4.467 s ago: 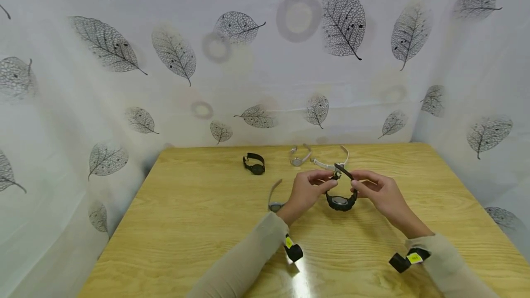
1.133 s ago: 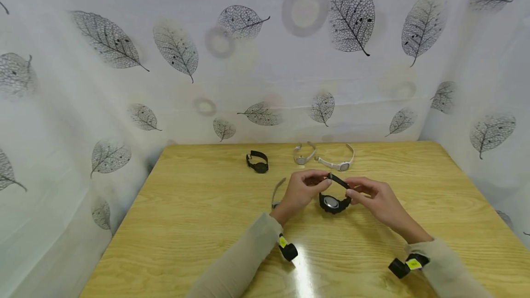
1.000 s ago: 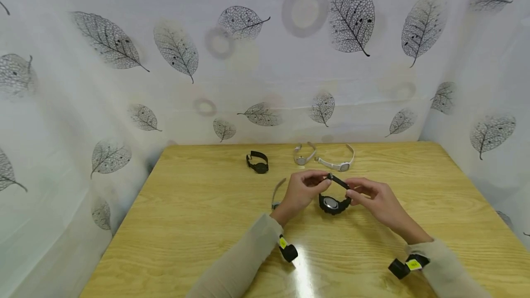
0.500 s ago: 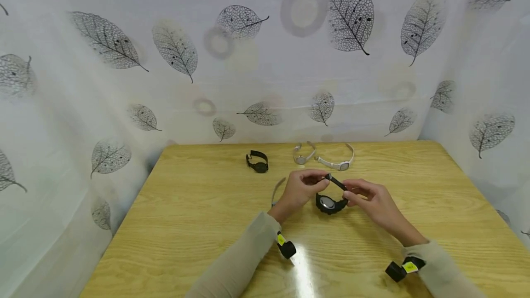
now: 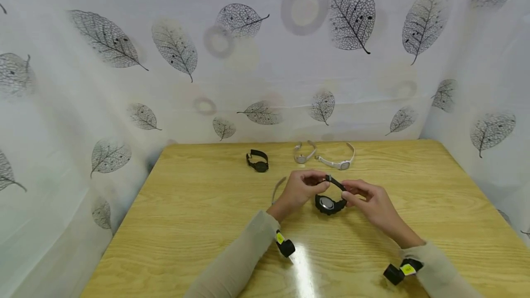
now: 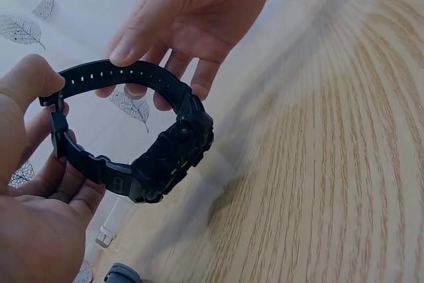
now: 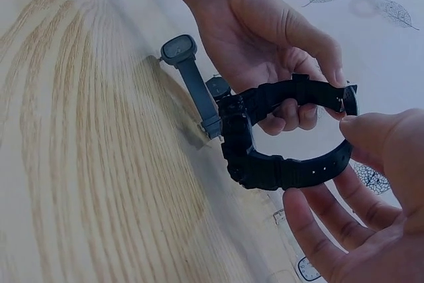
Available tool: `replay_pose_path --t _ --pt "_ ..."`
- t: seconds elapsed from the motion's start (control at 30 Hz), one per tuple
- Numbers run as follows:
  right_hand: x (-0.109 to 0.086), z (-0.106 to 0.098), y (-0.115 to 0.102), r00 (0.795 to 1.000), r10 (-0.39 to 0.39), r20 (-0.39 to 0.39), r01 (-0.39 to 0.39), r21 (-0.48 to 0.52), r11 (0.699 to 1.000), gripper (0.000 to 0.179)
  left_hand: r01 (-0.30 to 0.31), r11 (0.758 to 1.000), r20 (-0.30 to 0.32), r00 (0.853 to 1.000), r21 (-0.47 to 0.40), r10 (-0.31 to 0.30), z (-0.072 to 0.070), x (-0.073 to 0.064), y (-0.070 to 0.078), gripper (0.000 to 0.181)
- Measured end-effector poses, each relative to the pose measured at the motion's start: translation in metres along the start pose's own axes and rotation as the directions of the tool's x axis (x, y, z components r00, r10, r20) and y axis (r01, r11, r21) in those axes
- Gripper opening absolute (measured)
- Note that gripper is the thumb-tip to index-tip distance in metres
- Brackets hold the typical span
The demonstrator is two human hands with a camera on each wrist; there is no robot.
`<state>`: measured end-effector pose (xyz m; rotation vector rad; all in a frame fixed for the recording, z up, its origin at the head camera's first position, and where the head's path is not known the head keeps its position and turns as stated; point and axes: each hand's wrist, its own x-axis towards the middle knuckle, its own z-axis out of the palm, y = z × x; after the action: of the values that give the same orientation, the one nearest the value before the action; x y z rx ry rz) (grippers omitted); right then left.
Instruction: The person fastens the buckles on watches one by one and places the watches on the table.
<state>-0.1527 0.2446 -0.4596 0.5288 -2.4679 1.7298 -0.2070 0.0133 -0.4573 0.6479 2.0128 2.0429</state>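
Observation:
A chunky black wristwatch (image 5: 327, 203) hangs between both hands above the table, its strap bent into a loop. My left hand (image 5: 300, 190) pinches the buckle end; in the left wrist view its thumb presses on the strap tip beside the buckle (image 6: 59, 130). The holed strap (image 6: 109, 74) curves over to that buckle. My right hand (image 5: 370, 201) pinches the holed strap half between thumb and fingers. In the right wrist view the watch case (image 7: 237, 140) faces away from my fingers, and the strap tip lies right at the buckle. A grey watch (image 7: 179, 48) stands behind the left hand.
On the wooden table (image 5: 198, 224), a black watch (image 5: 260, 165) lies at the back left of the hands. Two pale watches lie at the back: a pinkish one (image 5: 301, 157) and a white one (image 5: 344, 165). Leaf-printed curtain (image 5: 256, 68) stands close behind the table.
The black watch's strap ends, apart at first, are now together at the buckle. Both hands and the watch have shifted slightly left, and the white watch behind them shows fully.

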Motion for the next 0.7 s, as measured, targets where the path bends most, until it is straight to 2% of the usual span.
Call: replay_pose_path --t 0.17,0.3,0.5,0.7 --pt "0.0004 0.0007 -0.0017 1.000 0.016 -0.007 -0.016 0.002 1.000 0.030 0.019 1.000 -0.025 0.999 -0.023 -0.020 0.0002 0.0003 -0.0015 0.024" --pt "0.0013 0.0013 -0.0031 0.999 0.036 -0.012 -0.035 0.015 0.999 0.030 0.010 0.999 -0.050 0.999 -0.035 -0.012 0.0009 -0.0003 -0.0018 0.025" --pt "0.0001 0.0019 -0.0025 0.999 0.034 -0.013 -0.034 0.042 0.999 0.029 0.028 0.999 -0.048 0.998 -0.044 -0.030 0.0012 0.0004 -0.0033 0.023" --pt "0.0000 0.0024 -0.0010 1.000 0.006 -0.016 -0.006 0.036 0.999 0.028 0.073 0.996 -0.036 0.997 -0.047 -0.075 0.0004 0.0021 -0.0011 0.020"
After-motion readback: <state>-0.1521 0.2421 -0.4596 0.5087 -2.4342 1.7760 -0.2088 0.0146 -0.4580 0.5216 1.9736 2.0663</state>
